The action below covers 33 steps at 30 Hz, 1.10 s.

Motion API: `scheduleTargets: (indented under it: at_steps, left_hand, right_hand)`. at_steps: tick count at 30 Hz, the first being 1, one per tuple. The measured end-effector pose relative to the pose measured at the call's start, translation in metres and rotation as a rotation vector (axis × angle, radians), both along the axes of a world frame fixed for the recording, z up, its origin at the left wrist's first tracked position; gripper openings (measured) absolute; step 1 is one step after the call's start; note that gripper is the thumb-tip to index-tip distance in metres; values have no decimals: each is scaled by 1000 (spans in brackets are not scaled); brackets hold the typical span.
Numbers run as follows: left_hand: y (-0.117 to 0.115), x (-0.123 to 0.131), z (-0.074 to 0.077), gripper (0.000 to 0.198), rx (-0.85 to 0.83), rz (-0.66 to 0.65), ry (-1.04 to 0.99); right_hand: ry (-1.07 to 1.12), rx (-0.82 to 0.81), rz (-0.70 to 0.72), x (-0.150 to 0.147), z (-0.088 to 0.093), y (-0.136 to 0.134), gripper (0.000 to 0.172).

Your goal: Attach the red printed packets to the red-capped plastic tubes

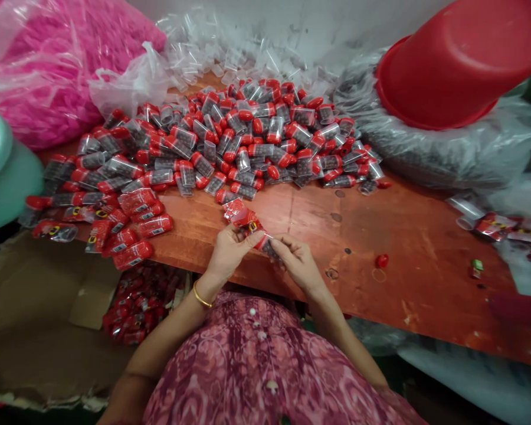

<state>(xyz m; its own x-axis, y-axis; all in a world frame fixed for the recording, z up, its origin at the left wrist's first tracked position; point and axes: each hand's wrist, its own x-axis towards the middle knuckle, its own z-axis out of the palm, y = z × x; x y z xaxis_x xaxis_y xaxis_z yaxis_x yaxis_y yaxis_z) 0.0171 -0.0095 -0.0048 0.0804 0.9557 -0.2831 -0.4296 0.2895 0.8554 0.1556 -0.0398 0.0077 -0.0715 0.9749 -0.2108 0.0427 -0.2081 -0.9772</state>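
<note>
Close to the table's front edge, my left hand is closed on red printed sleeves, their upper ends sticking out past the fingers. My right hand pinches a small clear tube with dark contents. Tube and sleeve meet between my two hands; whether the tube is inside a sleeve I cannot tell. Beyond them lies a wide heap of red-capped clear tubes with dark filling. To the left, several tubes wrapped in red sleeves lie in a small pile.
A red bucket rests upside down on a plastic sack at right. Pink pieces in a bag and a mint tub stand left. Below is a cardboard box. A loose red cap lies on the wooden table.
</note>
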Motion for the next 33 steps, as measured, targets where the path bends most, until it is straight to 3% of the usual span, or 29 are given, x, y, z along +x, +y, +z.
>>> scheduleTargets:
  at_steps: [4, 9, 15, 20, 22, 25, 27, 29, 31, 33]
  left_hand:
    - [-1, 3, 2, 32, -85, -7, -72]
    - [1, 7, 6, 35, -141, 24, -196]
    - [2, 6, 4, 34, -120, 7, -194]
    - [1, 10, -1, 34, -58, -13, -107]
    - [0, 11, -2, 34, -41, 8, -61]
    - [0, 10, -4, 34, -4, 17, 30]
    - [1, 7, -5, 34, 30, -29, 114]
    - [2, 3, -7, 33, 61, -119, 205]
    - [1, -1, -9, 31, 98, -223, 283]
    - [0, -5, -9, 28, 123, -304, 362]
  right_hand:
    - [-4, 135, -5, -7, -9, 1, 34]
    - [-11, 255, -182, -26, -30, -5, 30]
    - [-103, 273, -108, -28, -30, -7, 28]
    - [9, 163, -153, -33, -31, -10, 32]
    - [-91, 185, -136, -32, -33, -10, 32]
    - [-458, 345, -153, -18, -28, -3, 31]
    - [-659, 550, -194, -3, -19, 6, 37]
    - [-756, 804, -130, 10, -7, 19, 41]
    - [-827, 986, 7, 19, 6, 31, 28]
    - [-865, 1035, 104, 24, 16, 40, 11]
